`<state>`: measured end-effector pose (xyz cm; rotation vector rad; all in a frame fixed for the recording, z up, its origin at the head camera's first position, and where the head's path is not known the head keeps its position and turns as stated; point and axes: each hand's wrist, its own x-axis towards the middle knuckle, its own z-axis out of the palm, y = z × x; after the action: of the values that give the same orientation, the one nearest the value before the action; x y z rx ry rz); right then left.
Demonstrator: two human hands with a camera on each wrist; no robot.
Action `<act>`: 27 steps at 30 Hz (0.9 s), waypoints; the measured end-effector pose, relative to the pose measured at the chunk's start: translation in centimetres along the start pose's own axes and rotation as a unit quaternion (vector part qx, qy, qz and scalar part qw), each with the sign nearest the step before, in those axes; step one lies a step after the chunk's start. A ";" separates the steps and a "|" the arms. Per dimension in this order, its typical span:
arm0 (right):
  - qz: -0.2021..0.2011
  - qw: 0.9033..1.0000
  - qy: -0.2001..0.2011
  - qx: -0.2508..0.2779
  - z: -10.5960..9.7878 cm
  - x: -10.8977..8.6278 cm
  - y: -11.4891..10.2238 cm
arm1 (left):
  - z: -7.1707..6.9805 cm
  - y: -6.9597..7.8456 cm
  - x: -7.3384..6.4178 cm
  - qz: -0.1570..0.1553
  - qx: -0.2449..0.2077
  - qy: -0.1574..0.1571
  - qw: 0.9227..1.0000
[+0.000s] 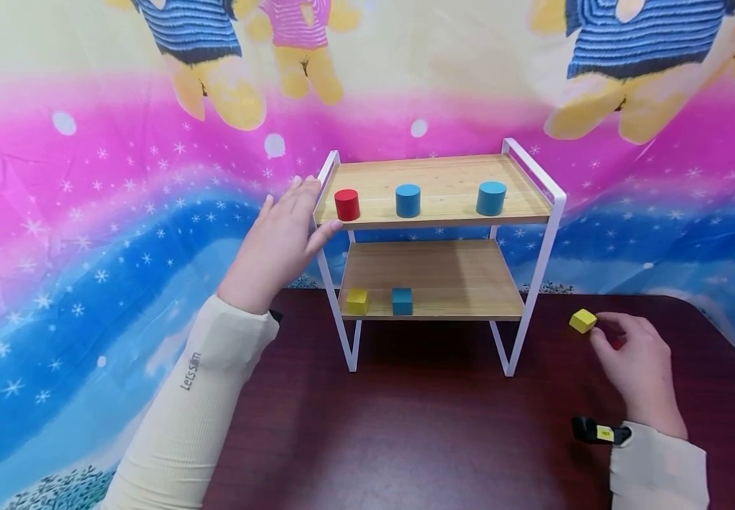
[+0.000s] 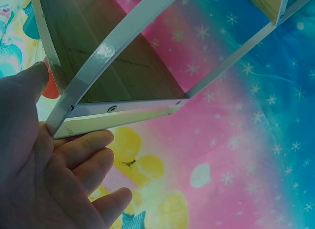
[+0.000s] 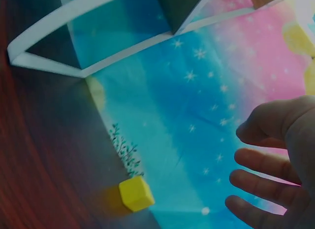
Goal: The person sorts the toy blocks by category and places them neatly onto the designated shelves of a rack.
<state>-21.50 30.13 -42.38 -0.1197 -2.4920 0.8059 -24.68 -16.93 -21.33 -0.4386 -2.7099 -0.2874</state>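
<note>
My left hand (image 1: 276,241) rests against the upper left corner of a two-tier shelf (image 1: 431,230). Its thumb lies by the front edge close to a red cylinder (image 1: 346,205); the fingers extend loosely along the outside of the white frame (image 2: 91,74). Right of the shelf, my right hand (image 1: 638,361) hovers over the table with fingers relaxed and spread apart in the right wrist view. Just beyond its fingertips is a yellow cube (image 3: 136,193), apart from the fingers in that view. Something red (image 1: 618,343) shows partly behind the right thumb, mostly hidden.
Two blue cylinders, one central (image 1: 408,201) and one farther right (image 1: 491,198), stand on the top board. Below, a yellow cube (image 1: 357,302) and a blue cube (image 1: 402,302) sit near the lower board's front. A patterned cloth (image 1: 150,234) hangs behind the dark table (image 1: 405,439).
</note>
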 end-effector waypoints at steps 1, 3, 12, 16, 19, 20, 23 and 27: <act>0.008 1.000 -0.001 -0.001 0.1 0.0 0.3 | 0.0 0.0 0.0 0.000 0.000 0.000 1.000; 0.026 1.000 -0.008 -0.001 0.2 0.1 0.8 | 0.0 0.0 0.0 0.001 0.001 0.001 1.000; 0.085 0.996 -0.022 0.005 0.2 0.6 2.6 | -0.1 -0.2 -0.1 -0.002 -0.002 0.001 1.000; 0.095 0.995 -0.026 0.004 0.0 0.4 3.5 | 0.1 -0.1 0.0 -0.004 -0.004 -0.001 1.000; 0.104 0.994 -0.027 0.003 -0.3 0.2 4.4 | 0.4 0.1 0.2 -0.001 -0.004 -0.002 1.000; 0.108 0.994 -0.028 0.004 -0.4 0.2 4.7 | 0.4 0.1 0.2 0.000 -0.003 -0.001 1.000; 0.117 0.993 -0.027 0.006 -0.4 0.2 5.4 | 0.5 0.2 0.2 0.001 -0.003 0.001 1.000; 0.126 0.992 -0.028 0.015 0.0 0.3 6.1 | 0.3 0.0 0.1 -0.005 -0.001 0.003 1.000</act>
<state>-22.20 35.23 -45.71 -0.4131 -2.5477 0.9598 -24.87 -16.78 -21.58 -0.4236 -2.7066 -0.2926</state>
